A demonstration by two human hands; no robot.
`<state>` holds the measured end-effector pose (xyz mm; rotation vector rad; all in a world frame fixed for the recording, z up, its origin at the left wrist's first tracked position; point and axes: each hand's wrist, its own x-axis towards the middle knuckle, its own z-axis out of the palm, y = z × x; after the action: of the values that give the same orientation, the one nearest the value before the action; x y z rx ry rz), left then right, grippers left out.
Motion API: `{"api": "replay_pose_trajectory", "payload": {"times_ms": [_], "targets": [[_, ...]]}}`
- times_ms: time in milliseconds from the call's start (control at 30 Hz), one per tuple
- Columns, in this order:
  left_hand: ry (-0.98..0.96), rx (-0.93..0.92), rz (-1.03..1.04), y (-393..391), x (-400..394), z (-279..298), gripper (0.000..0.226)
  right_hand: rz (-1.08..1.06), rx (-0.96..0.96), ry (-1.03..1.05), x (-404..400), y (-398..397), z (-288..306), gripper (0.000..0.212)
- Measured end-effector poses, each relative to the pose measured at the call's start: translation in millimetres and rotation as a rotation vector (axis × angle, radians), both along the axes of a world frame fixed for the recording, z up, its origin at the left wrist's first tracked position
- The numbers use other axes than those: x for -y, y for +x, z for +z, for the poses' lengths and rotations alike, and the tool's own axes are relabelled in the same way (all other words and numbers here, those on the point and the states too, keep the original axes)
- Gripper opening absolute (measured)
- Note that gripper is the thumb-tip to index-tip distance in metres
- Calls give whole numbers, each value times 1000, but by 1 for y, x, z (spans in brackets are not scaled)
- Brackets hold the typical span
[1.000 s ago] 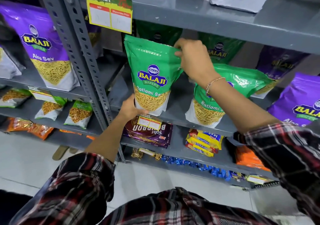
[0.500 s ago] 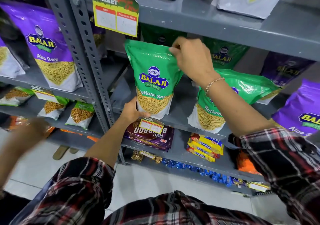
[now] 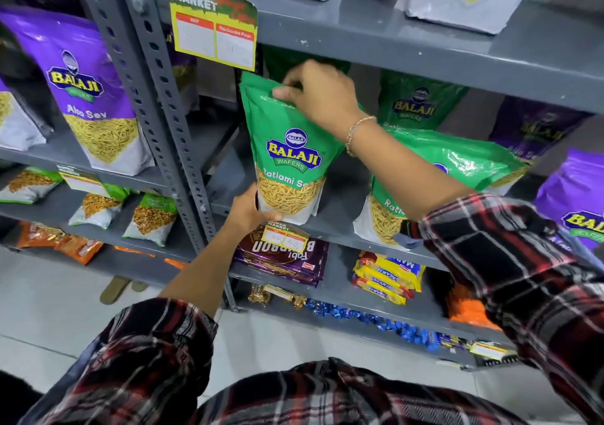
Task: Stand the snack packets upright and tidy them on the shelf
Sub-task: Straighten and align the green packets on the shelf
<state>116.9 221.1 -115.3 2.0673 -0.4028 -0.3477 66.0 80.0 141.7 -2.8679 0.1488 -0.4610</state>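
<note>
Head camera view looks down at a grey metal shelf (image 3: 343,225) stocked with snack bags. A green glossy plastic Balaji Ratlami Sev packet (image 3: 287,150) stands nearly upright at the front left of this shelf, its base at the shelf edge. The person's right hand (image 3: 322,96) pinches the packet's top seam between thumb and fingers, a thin metal bracelet (image 3: 358,133) around the wrist. The left hand (image 3: 248,212) cups the packet's lower left corner, fingers curled around the white base. Just to the right, a second green Ratlami Sev packet (image 3: 447,176) leans backward, tilted, partly hidden by the right forearm. A yellow price tag (image 3: 214,29) hangs from the shelf above. Both sleeves are red-and-black plaid.
</note>
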Motion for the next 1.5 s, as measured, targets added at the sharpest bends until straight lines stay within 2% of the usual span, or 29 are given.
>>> {"api": "replay_pose_trajectory", "payload": {"times_ms": [100,167,267,367,500,567,633,733,767,800,867,900,967,1000,1033,1100,1133,1167,1267,1367,1500], "targets": [[10,11,0,0,0,-1,84,-63,-268,-291,17,-18,15,59],[5,16,-6,0,0,0,85,-113,-264,-386,27,-26,14,47],[-5,45,-29,-1,-2,2,86,-105,-91,-314,30,-28,8,32],[-5,50,-53,-1,-3,6,84,-102,-55,-215,31,-27,9,32],[8,67,-54,-2,-3,5,84,-93,-12,-190,32,-31,6,30],[20,81,-56,-1,-2,3,83,-84,-21,-188,32,-37,3,35],[26,82,-76,-3,-2,3,88,-80,-32,-185,37,-50,1,50],[-180,56,12,-15,-4,1,111,-78,33,-210,58,-80,-3,65],[-259,82,144,-24,-5,-1,108,-89,55,-216,69,-91,-5,65],[-326,144,321,-36,-4,-3,92,-113,67,-212,80,-102,-8,63],[-396,291,581,-69,11,-6,46,-193,69,-195,103,-122,-12,59],[-370,340,545,-84,25,-6,32,-225,49,-193,112,-128,-13,58],[-311,275,217,-110,62,-3,25,-243,-17,-173,125,-133,-16,53],[-288,185,22,-118,82,0,39,-243,-36,-163,128,-134,-17,49],[-275,111,-141,-122,101,2,63,-241,-37,-156,129,-133,-16,43],[-244,5,-311,-121,135,8,108,-231,-10,-143,129,-131,-16,34],[-202,-26,-344,-119,146,12,118,-228,2,-136,129,-130,-17,31],[-156,-38,-364,-115,155,12,118,-227,10,-135,130,-129,-19,29],[-55,-6,-337,-110,166,5,94,-238,60,-146,133,-126,-22,26],[-88,-6,-249,-112,168,-5,82,-277,133,-139,136,-120,-22,28],[-83,23,-253,-110,169,-11,84,-236,131,-171,135,-118,-22,29]]}}
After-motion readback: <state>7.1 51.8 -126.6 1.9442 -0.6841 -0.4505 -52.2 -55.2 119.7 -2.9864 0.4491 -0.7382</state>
